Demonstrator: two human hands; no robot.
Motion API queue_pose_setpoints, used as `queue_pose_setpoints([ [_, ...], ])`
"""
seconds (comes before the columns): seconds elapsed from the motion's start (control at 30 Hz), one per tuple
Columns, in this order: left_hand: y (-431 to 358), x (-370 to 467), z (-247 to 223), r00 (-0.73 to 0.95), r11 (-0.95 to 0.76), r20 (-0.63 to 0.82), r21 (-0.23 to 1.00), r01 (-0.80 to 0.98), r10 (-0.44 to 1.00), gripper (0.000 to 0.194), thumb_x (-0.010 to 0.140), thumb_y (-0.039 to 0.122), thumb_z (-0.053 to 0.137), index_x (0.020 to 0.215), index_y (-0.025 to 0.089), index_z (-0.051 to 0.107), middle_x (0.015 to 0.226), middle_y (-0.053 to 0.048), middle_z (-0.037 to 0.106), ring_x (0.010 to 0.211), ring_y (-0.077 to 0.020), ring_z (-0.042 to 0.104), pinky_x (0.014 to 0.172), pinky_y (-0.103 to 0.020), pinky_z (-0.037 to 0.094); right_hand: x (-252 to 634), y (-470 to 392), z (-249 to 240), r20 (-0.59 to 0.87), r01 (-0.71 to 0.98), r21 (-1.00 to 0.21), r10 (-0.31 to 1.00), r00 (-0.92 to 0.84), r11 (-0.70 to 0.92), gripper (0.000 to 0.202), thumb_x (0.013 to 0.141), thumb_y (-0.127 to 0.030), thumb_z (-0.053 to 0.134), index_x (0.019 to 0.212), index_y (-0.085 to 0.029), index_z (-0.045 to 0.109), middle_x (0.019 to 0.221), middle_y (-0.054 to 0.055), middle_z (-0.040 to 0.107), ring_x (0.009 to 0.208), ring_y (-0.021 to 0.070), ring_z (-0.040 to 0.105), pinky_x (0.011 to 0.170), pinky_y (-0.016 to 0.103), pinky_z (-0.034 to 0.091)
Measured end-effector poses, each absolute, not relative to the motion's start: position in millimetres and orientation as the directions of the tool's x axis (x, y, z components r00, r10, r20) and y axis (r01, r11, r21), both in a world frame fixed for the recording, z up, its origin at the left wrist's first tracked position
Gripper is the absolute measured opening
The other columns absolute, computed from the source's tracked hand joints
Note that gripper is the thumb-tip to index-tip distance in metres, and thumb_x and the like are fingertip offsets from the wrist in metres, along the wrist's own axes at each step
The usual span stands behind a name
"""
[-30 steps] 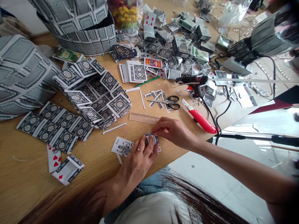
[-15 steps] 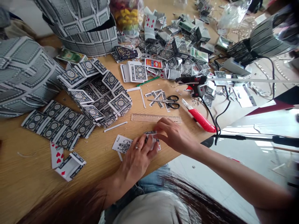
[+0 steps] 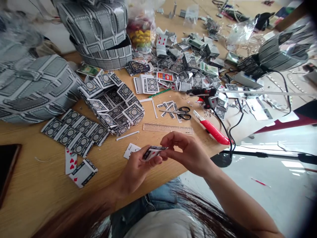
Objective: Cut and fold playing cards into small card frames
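Note:
A folded playing card (image 3: 154,152) with a patterned dark back and a red mark is held up off the table between both hands. My left hand (image 3: 135,167) grips its left end, thumb along the near side. The fingers of my right hand (image 3: 182,148) pinch its right end. Beneath and behind the left hand lies a joker card (image 3: 131,149), partly covered. To the left are a panel of joined folded cards (image 3: 74,130) and another folded card (image 3: 83,173). Beyond the hands stands an open box woven from folded cards (image 3: 112,102).
A clear ruler (image 3: 168,128), black-handled scissors (image 3: 183,113), a red cutter (image 3: 215,131) and a glue gun (image 3: 204,96) with cords lie to the right. A heap of folded cards (image 3: 178,62) is behind. Large woven card pieces (image 3: 37,86) stand at left.
Both hands have lifted the folded card off the tabletop, where they were pressing it. The left hand has turned to grip it from the side. The view has shifted slightly.

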State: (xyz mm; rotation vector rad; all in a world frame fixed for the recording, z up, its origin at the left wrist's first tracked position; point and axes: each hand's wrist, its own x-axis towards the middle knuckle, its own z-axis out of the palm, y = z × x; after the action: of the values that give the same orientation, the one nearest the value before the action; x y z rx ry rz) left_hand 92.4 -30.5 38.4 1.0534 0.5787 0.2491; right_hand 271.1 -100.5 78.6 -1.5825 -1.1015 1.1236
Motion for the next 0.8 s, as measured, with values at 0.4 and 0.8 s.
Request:
queue_pose_setpoints([
  [0.4, -7.9, 86.9, 62.9, 0.86, 0.495, -0.393, 0.846, 0.2, 0.325, 0.039, 0.086, 0.051, 0.063, 0.092, 0.013, 0.068, 0.08, -0.008, 0.072, 0.074, -0.0194, 0.071, 0.057, -0.024, 0.054, 256.3, -90.2, 88.5, 0.019, 0.215, -0.977, 0.999, 0.05, 0.007, 0.022, 0.092, -0.03, 0.062, 0.081, -0.017, 0.075, 0.074, 0.002, 0.057, 0.068, 0.0105, 0.055, 0.061, 0.025, 0.045],
  [0.8, -1.9, 81.6, 69.4, 0.885, 0.483, -0.408, 0.835, 0.263, 0.225, 0.035, 0.083, 0.049, 0.067, 0.081, 0.013, 0.064, 0.077, -0.005, 0.067, 0.065, -0.0147, 0.065, 0.045, -0.02, 0.048, 259.8, -86.6, 92.1, 0.11, 0.293, -0.95, 0.994, -0.014, 0.109, 0.015, 0.088, -0.024, 0.067, 0.1, -0.022, 0.077, 0.079, 0.002, 0.059, 0.071, 0.011, 0.058, 0.061, 0.024, 0.047],
])
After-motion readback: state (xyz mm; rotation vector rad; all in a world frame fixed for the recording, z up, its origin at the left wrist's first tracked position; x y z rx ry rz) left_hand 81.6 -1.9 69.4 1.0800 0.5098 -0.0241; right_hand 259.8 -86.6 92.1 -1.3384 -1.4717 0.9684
